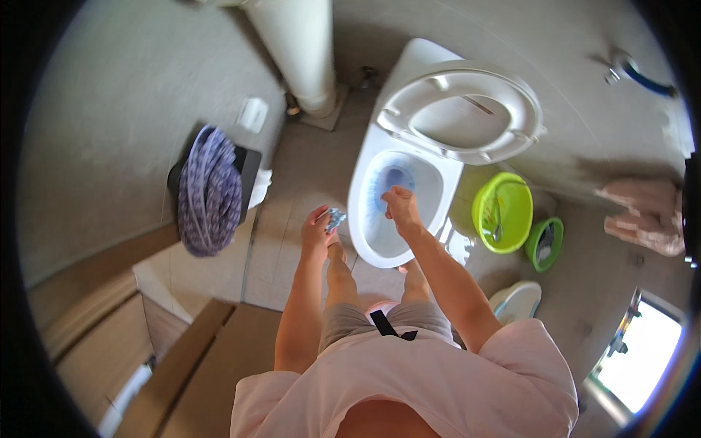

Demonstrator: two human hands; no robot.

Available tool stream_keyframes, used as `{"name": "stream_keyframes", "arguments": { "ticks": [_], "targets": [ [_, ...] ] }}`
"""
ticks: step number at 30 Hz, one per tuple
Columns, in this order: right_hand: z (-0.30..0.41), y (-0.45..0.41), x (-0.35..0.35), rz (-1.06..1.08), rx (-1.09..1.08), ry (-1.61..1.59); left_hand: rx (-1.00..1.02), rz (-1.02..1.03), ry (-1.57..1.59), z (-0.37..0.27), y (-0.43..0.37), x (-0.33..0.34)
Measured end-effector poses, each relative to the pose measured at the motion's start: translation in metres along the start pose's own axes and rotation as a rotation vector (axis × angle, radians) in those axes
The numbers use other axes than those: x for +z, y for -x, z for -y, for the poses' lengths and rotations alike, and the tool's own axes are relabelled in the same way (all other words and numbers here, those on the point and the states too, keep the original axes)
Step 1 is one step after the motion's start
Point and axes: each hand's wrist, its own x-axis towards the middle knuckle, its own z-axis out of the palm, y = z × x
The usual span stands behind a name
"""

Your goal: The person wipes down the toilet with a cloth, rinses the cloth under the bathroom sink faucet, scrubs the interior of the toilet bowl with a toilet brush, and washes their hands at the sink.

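Observation:
Before me stands a white toilet [366, 180] with its lid and seat ring [526, 109] raised. Blue streaks colour the inside of the bowl [432, 213], and blue water lies at its bottom. My right hand [404, 209] hangs over the bowl with curled fingers, and nothing shows in it. To the left of the toilet's rim, my left hand [315, 236] holds a small crumpled blue-and-white wrapper [334, 219], perhaps of plastic or foil, between thumb and fingers.
Right of the toilet are a lime-green basin [504, 243] holding a metal utensil, and a smaller green tub [558, 241]. A purple patterned cloth [211, 197] hangs at the left wall, near a white pipe [306, 55]. A door [230, 372] stands at the lower left.

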Motion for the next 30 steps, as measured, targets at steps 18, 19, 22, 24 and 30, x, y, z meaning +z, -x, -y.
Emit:
{"name": "stream_keyframes", "arguments": {
  "ticks": [18,19,22,24,30],
  "targets": [
    [-0.008,0.09,-0.148,0.173,0.236,0.145,0.134,-0.153,0.319,0.023,0.099,0.005],
    [-0.004,0.094,-0.141,0.2,0.245,0.196,0.138,-0.193,0.334,0.022,0.109,-0.005],
    [0.007,0.106,-0.094,0.34,0.231,0.268,0.17,-0.26,0.412,0.013,0.137,-0.042],
    [0.013,0.115,-0.05,0.454,0.203,0.304,0.195,-0.281,0.475,0.004,0.151,-0.064],
    [0.0,0.16,0.124,0.734,0.191,0.532,0.325,-0.281,0.589,-0.038,0.192,-0.157]
  ]
}}
